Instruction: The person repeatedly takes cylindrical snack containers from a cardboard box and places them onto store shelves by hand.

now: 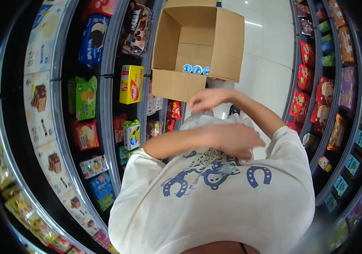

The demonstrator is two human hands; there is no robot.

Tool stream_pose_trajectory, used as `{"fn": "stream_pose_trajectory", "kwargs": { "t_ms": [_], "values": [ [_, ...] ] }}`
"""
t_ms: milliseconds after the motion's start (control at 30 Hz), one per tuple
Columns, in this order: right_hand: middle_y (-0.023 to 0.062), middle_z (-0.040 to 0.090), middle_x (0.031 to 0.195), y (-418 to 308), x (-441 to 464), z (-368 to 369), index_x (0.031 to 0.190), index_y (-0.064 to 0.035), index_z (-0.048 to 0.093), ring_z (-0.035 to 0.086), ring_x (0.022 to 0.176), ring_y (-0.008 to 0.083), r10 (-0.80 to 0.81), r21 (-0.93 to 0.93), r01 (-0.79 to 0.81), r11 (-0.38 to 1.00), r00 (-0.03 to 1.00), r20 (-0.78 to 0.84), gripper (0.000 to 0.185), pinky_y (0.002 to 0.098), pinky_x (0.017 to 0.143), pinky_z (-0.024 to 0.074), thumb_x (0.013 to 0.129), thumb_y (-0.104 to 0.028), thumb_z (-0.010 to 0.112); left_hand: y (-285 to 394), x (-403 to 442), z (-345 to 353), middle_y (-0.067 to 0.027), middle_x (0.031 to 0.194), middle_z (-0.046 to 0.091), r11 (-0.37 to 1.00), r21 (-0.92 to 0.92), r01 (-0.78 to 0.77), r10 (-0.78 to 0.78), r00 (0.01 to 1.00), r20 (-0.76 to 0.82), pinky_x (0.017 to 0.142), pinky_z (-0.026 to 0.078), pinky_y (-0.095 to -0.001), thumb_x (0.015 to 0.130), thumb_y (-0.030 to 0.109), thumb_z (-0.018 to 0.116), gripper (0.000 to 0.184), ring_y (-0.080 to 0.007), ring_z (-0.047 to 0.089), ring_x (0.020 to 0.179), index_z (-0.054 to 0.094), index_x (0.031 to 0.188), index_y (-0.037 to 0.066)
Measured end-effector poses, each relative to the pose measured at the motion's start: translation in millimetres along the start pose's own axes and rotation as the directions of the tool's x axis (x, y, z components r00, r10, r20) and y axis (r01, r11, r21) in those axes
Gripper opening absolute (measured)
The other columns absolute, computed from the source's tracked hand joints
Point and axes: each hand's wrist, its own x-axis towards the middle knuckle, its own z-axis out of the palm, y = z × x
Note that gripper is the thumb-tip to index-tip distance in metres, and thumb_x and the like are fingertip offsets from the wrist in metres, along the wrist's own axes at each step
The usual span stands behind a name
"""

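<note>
My right hand (208, 100) reaches across from the right, just below the near flap of an open cardboard box (231, 46). Its fingers hang loosely bent and apart, with nothing visible in them. Several round blue-and-white lids (196, 69) show inside the box. My left hand (241, 142) crosses in front of my white shirt (223, 203), closer to my body, and is smeared by motion. A pale, crumpled material (202, 120) lies between the two hands; I cannot tell whether it is a bag or cloth.
Shelves of packaged snacks line both sides of the aisle. On the left stand a yellow box (131, 84), a green packet (85, 98) and a blue packet (93, 39). Red packets (305, 77) fill the right shelf. Pale floor tiles (270, 55) lie beyond the box.
</note>
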Motion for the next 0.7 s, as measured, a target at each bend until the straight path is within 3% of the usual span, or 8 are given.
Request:
{"fn": "stream_pose_trajectory", "kwargs": {
  "t_ms": [100,133,200,333,400,533,633,700],
  "values": [
    [-0.0017,0.056,0.082,34,1,-45,0.097,-0.0064,0.062,0.051,0.07,0.0062,0.19,0.079,-0.173,0.982,0.857,-0.479,0.017,0.023,0.06,0.0437,0.091,-0.022,0.057,-61,-52,-64,-0.0106,0.123,0.057,0.906,-0.414,0.084,-0.143,0.983,-0.113,0.095,0.044,-0.036,0.085,0.017,0.063,0.049,-0.0234,0.054,0.112,0.049,0.13,0.008],
    [-0.0024,0.056,0.079,46,8,-51,0.097,-0.0062,0.062,0.051,0.069,0.0062,0.069,0.08,-0.022,0.997,0.759,-0.647,0.017,0.0234,0.06,0.0436,0.09,-0.021,0.057,-108,-65,-77,-0.0086,0.121,0.058,0.938,-0.346,-0.035,-0.059,0.965,-0.256,0.093,0.046,-0.0322,0.086,0.012,0.06,0.045,-0.0191,0.054,0.111,0.05,0.13,0.008],
    [-0.0034,0.056,0.076,76,28,-71,0.097,-0.0055,0.062,0.051,0.067,0.0068,-0.028,0.042,0.116,0.992,0.547,-0.836,0.016,0.0248,0.06,0.0441,0.089,-0.019,0.058,-196,-83,-116,-0.0077,0.113,0.061,0.709,-0.701,-0.073,-0.288,0.877,-0.383,0.091,0.046,-0.0309,0.088,0.012,0.059,0.038,-0.0166,0.057,0.105,0.053,0.124,0.002],
    [0.0023,0.066,0.083,97,71,-115,0.097,-0.0029,0.062,0.062,0.073,0.0166,0.316,0.243,-0.204,0.948,0.55,-0.773,0.021,0.0332,0.067,0.0496,0.087,-0.021,0.06,-403,-79,-134,-0.0048,0.093,0.063,0.582,-0.804,-0.121,-0.781,0.193,-0.594,0.068,0.048,-0.0293,0.086,0.011,0.059,0.028,-0.0126,0.058,0.079,0.057,0.113,0.002],
    [0.0074,0.068,0.087,99,111,-137,0.096,-0.0025,0.063,0.064,0.076,0.0197,0.313,0.137,-0.363,0.922,0.489,-0.814,0.022,0.0337,0.069,0.0502,0.086,-0.022,0.06,-479,-78,-124,-0.0032,0.081,0.061,0.463,-0.885,0.047,-0.881,0.134,-0.453,0.06,0.046,-0.0287,0.083,0.009,0.061,0.025,-0.0121,0.054,0.069,0.06,0.107,0.003],
    [0.0141,0.067,0.087,152,174,-174,0.094,-0.0029,0.064,0.065,0.078,0.0255,0.386,0.204,-0.427,0.881,0.398,-0.832,0.025,0.036,0.071,0.0508,0.082,-0.025,0.061,-638,-68,-38,-0.0186,0.106,0.064,0.337,-0.801,0.496,-0.933,0.29,-0.213,0.087,0.047,-0.037,0.072,0.032,0.069,0.045,-0.0305,0.06,0.1,0.065,0.109,0.006],
    [0.0181,0.066,0.093,201,212,-185,0.096,-0.0022,0.064,0.064,0.089,0.0304,0.48,0.29,-0.566,0.772,0.22,-0.849,0.029,0.0386,0.08,0.0498,0.08,-0.026,0.06,-610,-72,-52,-0.0234,0.121,0.055,0.206,-0.499,0.841,-0.978,0.192,-0.081,0.095,0.043,-0.0395,0.073,0.034,0.066,0.049,-0.0359,0.053,0.114,0.064,0.113,0.006],
    [0.019,0.059,0.111,219,224,-180,0.11,-0.0048,0.058,0.054,0.111,0.0329,0.479,0.198,-0.711,0.675,0.218,-0.85,0.041,0.0434,0.093,0.0431,0.078,-0.029,0.062,-631,-73,-31,-0.0254,0.128,0.049,0.152,-0.543,0.826,-0.978,0.206,0.041,0.1,0.039,-0.0408,0.074,0.035,0.063,0.054,-0.0375,0.047,0.122,0.06,0.118,0.003]
  ]
}}
